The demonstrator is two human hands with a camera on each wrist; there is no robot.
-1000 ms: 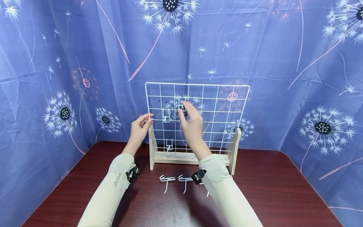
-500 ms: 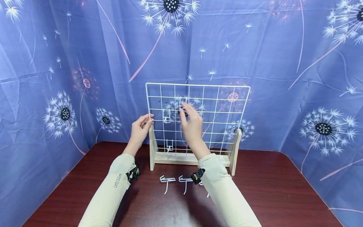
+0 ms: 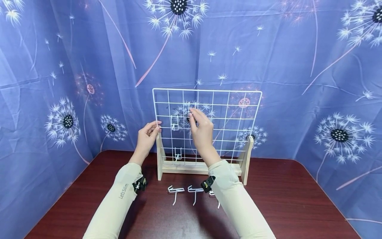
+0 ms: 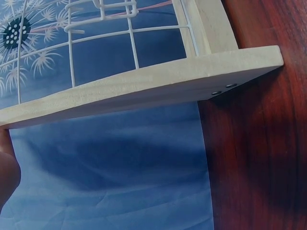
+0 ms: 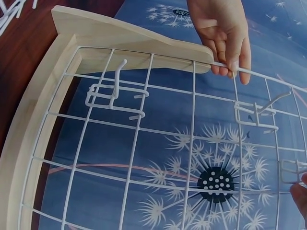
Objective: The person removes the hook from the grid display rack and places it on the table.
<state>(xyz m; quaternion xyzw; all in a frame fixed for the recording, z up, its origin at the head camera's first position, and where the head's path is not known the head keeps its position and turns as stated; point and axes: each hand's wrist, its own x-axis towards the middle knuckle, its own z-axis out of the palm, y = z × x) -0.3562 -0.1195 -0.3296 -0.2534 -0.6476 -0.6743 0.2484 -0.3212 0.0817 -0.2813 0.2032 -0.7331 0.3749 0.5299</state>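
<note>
A white wire grid panel (image 3: 206, 90) stands in a pale wooden stand (image 3: 185, 169). With thumb and fingers my left hand (image 3: 147, 136) holds the grid's left edge wire, just above the stand's left upright. My right hand (image 3: 202, 133) pinches a white wire hook (image 5: 290, 172) against the grid, in the upper left middle; the fingers hide part of it. Two more such hooks hang on the grid's left side, an upper hook (image 5: 256, 115) and a lower hook (image 5: 115, 96). The left wrist view catches only a bit of the left hand (image 4: 7, 175) at its edge.
On the dark red table (image 3: 286, 199), in front of the stand, lie a left hook (image 3: 176, 190), a middle hook (image 3: 195, 190) and a third hook (image 3: 212, 193) partly behind the right sleeve. A blue dandelion-print curtain (image 3: 277, 59) encloses the back and sides.
The right hand's thumb and fingertips have drawn slightly closer together at the hook and edged a little left. My left hand stays on the grid's edge.
</note>
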